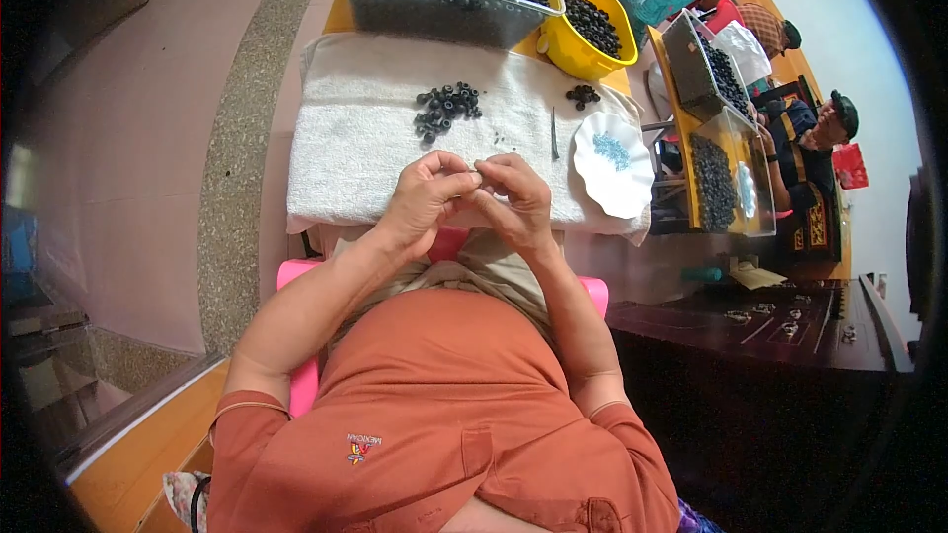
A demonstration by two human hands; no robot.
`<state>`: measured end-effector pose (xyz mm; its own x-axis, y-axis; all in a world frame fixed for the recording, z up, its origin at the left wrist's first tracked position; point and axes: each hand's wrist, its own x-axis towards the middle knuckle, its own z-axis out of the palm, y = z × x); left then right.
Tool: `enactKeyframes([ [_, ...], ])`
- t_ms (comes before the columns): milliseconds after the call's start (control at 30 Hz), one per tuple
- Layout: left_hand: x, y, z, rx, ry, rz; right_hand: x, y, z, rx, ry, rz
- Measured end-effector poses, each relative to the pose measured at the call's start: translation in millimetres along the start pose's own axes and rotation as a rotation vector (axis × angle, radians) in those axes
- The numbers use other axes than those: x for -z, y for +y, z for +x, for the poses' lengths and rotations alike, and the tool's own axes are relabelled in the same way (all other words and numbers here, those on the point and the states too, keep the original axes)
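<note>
My left hand [427, 195] and my right hand [517, 199] meet over the near edge of a white towel [355, 128]. Thumbs and fingertips of both are pinched together, closed on something too small and too covered to make out. Just beyond them lies a loose pile of small black ring-shaped parts [444, 111]. A smaller cluster of black parts [583, 96] sits farther right. Between that cluster and my right hand is a thin dark stick-like tool [555, 133]. A white scalloped dish [602, 199] holds small light-blue pieces [610, 150].
At the back stands a clear plastic bin [434, 15] full of black parts, beside a yellow bowl [585, 64] of the same. To the right, a person [815, 128] sits by another bin [711, 178] of black parts. A dark table [750, 321] stands at lower right.
</note>
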<state>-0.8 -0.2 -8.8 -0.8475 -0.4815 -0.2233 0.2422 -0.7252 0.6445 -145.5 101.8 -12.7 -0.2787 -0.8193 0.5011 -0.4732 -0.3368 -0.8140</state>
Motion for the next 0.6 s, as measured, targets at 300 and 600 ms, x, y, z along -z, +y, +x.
enactKeyframes([
  [300,-4,1,-2,0.047,0.047,0.049,9,3,0,-0.010,-0.009,-0.066],
  [600,-3,0,-1,0.017,0.053,0.117,8,-12,8,0.144,0.015,-0.222],
])
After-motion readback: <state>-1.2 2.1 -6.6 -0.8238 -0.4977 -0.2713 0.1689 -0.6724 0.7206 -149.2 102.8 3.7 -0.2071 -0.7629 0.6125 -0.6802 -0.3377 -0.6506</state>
